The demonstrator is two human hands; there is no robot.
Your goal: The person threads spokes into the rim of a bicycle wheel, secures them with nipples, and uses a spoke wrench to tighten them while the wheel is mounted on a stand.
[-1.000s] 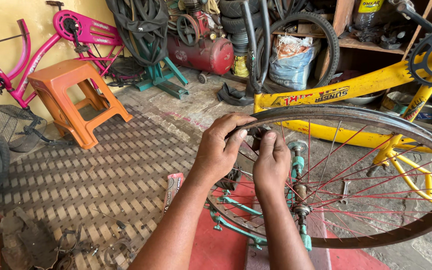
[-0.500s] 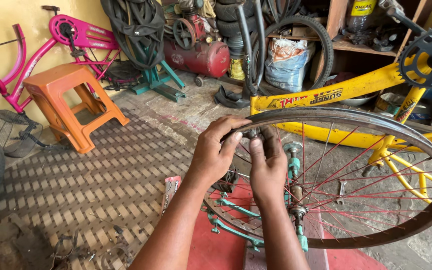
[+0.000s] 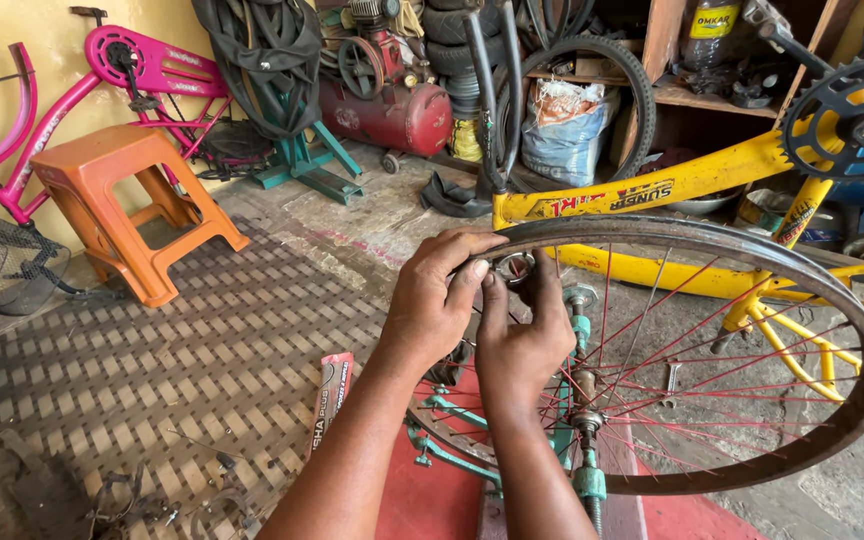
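While both hands meet at the top of a bare bicycle wheel rim, the left hand curls its fingers over the rim's upper edge, thumb and forefinger pinched on a small metal ring-shaped tool. Just beside it, touching, the right hand presses its fingers against the same tool from below. Red spokes run to the hub, which sits in a teal truing stand. Behind the wheel lies a yellow bicycle frame. An orange plastic stool stands well apart on the floor.
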